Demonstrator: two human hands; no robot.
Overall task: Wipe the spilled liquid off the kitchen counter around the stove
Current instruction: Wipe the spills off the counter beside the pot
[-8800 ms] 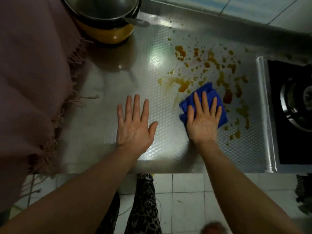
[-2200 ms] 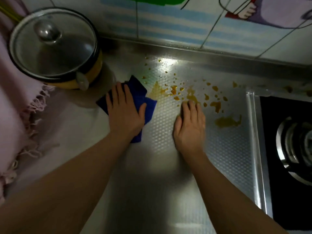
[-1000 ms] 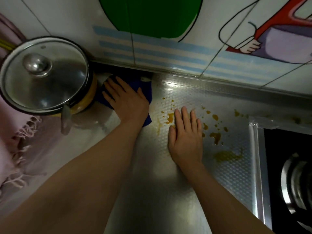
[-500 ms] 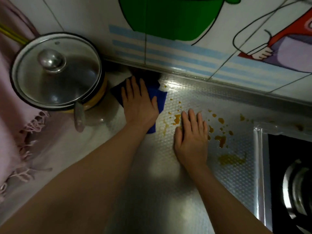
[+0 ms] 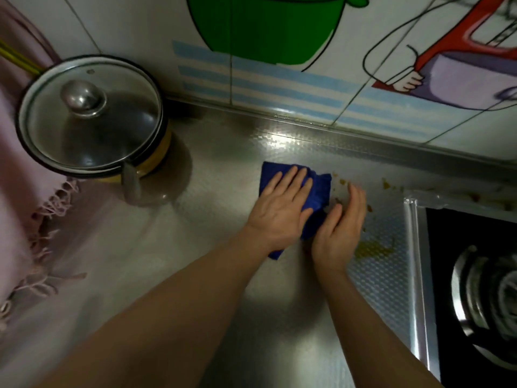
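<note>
My left hand (image 5: 279, 211) lies flat on a blue cloth (image 5: 319, 189), pressing it onto the embossed steel counter (image 5: 223, 275). Just to its right, my right hand (image 5: 340, 228) rests on the counter with its fingers slightly curled and holds nothing; its thumb touches the cloth's right edge. An orange-brown puddle (image 5: 373, 249) lies right of that hand, near the stove rim. Small drops (image 5: 386, 184) dot the counter further back, near the wall.
A black gas stove (image 5: 475, 289) with a raised metal rim fills the right side. A yellow pot with a glass lid (image 5: 89, 119) stands at the back left. A fringed pink fabric (image 5: 16, 219) hangs along the left. A tiled wall (image 5: 279, 79) closes the back.
My left hand slid the cloth right, from the back corner beside the pot up against my right hand. The drops between the hands no longer show. My right hand has curled.
</note>
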